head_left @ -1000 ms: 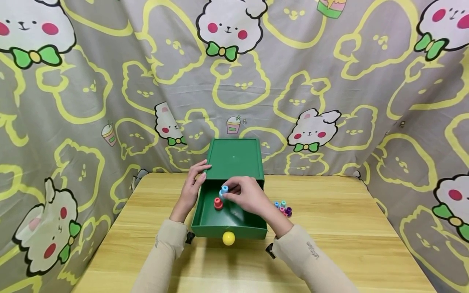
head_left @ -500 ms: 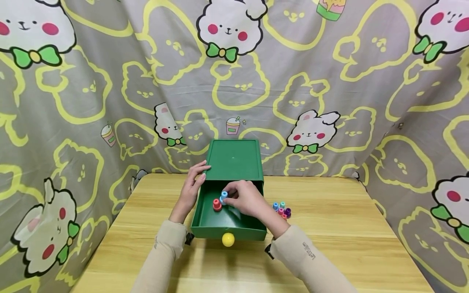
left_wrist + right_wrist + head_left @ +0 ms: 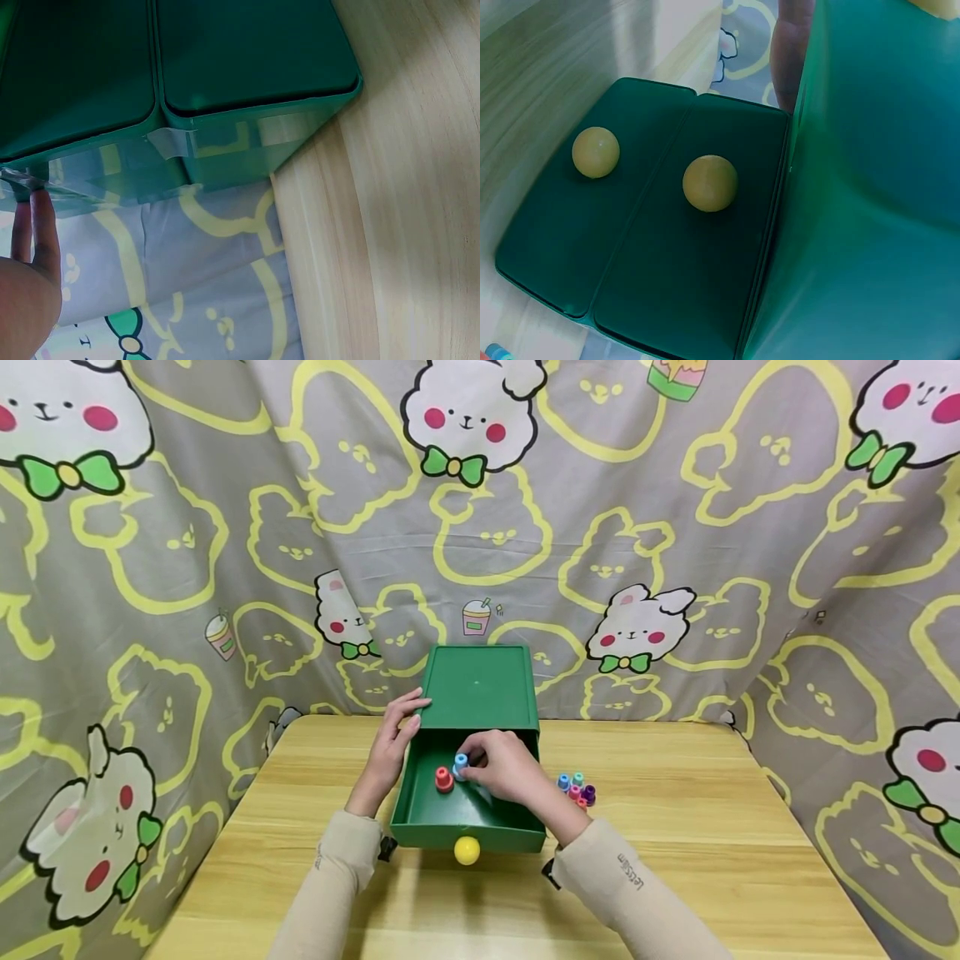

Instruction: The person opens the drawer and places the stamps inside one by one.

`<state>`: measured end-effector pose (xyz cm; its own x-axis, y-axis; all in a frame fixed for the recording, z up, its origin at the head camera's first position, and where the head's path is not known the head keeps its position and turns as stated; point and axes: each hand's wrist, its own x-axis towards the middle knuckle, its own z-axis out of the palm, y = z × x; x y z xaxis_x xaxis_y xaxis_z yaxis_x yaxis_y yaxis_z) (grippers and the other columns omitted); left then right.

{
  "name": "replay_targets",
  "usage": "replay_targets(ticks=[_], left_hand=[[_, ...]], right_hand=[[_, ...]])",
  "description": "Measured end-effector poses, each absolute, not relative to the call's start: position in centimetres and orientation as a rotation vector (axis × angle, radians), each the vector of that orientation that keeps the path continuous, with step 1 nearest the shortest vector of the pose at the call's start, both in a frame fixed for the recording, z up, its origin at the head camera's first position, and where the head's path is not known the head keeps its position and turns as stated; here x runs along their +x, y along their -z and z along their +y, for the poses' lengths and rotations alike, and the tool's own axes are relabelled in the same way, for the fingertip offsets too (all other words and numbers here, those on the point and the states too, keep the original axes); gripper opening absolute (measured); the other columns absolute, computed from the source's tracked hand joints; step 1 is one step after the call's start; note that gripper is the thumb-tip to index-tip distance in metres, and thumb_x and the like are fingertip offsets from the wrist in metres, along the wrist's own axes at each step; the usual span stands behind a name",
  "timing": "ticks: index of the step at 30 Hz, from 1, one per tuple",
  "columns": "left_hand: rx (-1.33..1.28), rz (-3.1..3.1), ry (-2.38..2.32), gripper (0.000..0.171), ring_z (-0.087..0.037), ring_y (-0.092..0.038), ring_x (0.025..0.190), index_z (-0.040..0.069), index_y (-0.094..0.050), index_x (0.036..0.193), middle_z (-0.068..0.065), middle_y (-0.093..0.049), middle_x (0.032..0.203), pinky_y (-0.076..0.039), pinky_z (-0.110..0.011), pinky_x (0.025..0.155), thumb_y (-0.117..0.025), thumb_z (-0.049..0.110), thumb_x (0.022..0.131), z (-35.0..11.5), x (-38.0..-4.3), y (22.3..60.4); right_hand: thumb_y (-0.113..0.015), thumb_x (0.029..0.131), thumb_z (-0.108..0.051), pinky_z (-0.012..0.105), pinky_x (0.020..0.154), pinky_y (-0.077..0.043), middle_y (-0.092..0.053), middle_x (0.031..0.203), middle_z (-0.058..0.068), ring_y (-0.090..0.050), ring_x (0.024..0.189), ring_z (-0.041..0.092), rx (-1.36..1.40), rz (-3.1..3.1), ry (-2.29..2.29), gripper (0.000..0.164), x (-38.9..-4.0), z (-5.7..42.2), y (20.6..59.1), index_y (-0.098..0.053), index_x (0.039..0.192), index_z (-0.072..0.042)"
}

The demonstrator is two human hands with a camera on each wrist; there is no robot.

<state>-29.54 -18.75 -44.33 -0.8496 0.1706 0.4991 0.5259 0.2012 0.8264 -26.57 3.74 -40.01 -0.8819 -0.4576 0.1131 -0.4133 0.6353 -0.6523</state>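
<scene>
In the head view, my right hand (image 3: 506, 767) reaches into the pulled-out top drawer (image 3: 420, 836) of a green cabinet (image 3: 478, 689). Thumb and fingertips pinch a light blue peg (image 3: 461, 762), upright and low over the drawer floor; its lower part is partly hidden. Just left of it a red peg (image 3: 444, 779) stands in the drawer. My left hand (image 3: 392, 747) rests on the cabinet's left side, fingers fairly straight. The left wrist view shows those fingers (image 3: 45, 232) against the taped side wall.
Several small coloured pegs (image 3: 575, 792) cluster on the wooden table (image 3: 675, 860) right of the cabinet. A yellow knob (image 3: 467, 851) sticks out from the drawer front. Below, two pushed-in drawers have yellow knobs (image 3: 710, 183). A patterned curtain (image 3: 495, 602) hangs behind the table.
My right hand has lowered the light blue peg slightly toward the drawer floor, beside the red peg, then shifted it a touch right. My left hand stays on the cabinet.
</scene>
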Motion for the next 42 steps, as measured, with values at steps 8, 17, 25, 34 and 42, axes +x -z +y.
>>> replay_targets(ticks=[8,17,25,34,42], left_hand=[[-0.649,-2.174,1.712,0.033,-0.031,-0.042,0.136,-0.002,-0.059,0.136,-0.017,-0.039,0.16,-0.029,-0.061,0.114,-0.046,0.009,0.108,-18.9,-29.6,44.4],[-0.658,-2.176,1.703,0.034,-0.033,-0.04,0.138,-0.004,-0.057,0.138,-0.024,-0.036,0.161,-0.026,-0.062,0.115,-0.044,0.007,0.109,-18.9,-29.4,44.3],[-0.661,-2.185,1.701,0.035,-0.031,-0.04,0.139,-0.004,-0.057,0.139,-0.023,-0.036,0.161,-0.027,-0.06,0.116,-0.044,0.007,0.109,-18.9,-29.3,44.1],[-0.665,-2.193,1.686,0.034,-0.034,-0.041,0.138,-0.003,-0.057,0.139,-0.022,-0.037,0.161,-0.028,-0.061,0.115,-0.044,0.008,0.109,-18.9,-29.4,44.2],[-0.663,-2.196,1.703,0.035,-0.031,-0.04,0.139,-0.003,-0.057,0.139,-0.021,-0.036,0.162,-0.029,-0.059,0.115,-0.045,0.009,0.109,-18.9,-29.4,44.0]], right_hand=[[-0.08,0.092,-0.018,0.035,0.082,-0.055,-0.075,0.094,-0.002,-0.067,0.088,0.012,-0.757,2.774,1.069,0.013,-26.6,3.7,40.1,-0.077,0.104,-0.014],[-0.08,0.091,-0.015,0.038,0.085,-0.056,-0.075,0.096,-0.001,-0.068,0.09,0.013,-0.742,2.754,1.075,0.015,-26.6,3.6,40.1,-0.077,0.106,-0.012],[-0.08,0.092,-0.018,0.036,0.084,-0.056,-0.076,0.097,-0.001,-0.069,0.089,0.012,-0.736,2.772,1.066,0.016,-26.4,3.6,39.8,-0.077,0.107,-0.013],[-0.078,0.094,-0.018,0.035,0.081,-0.058,-0.075,0.107,0.003,-0.068,0.089,0.014,-0.727,2.822,1.094,0.019,-25.5,4.1,38.7,-0.077,0.112,-0.012],[-0.077,0.094,-0.014,0.033,0.082,-0.059,-0.076,0.111,0.007,-0.069,0.087,0.013,-0.762,2.829,1.248,0.022,-24.5,6.8,37.1,-0.077,0.115,-0.01]])
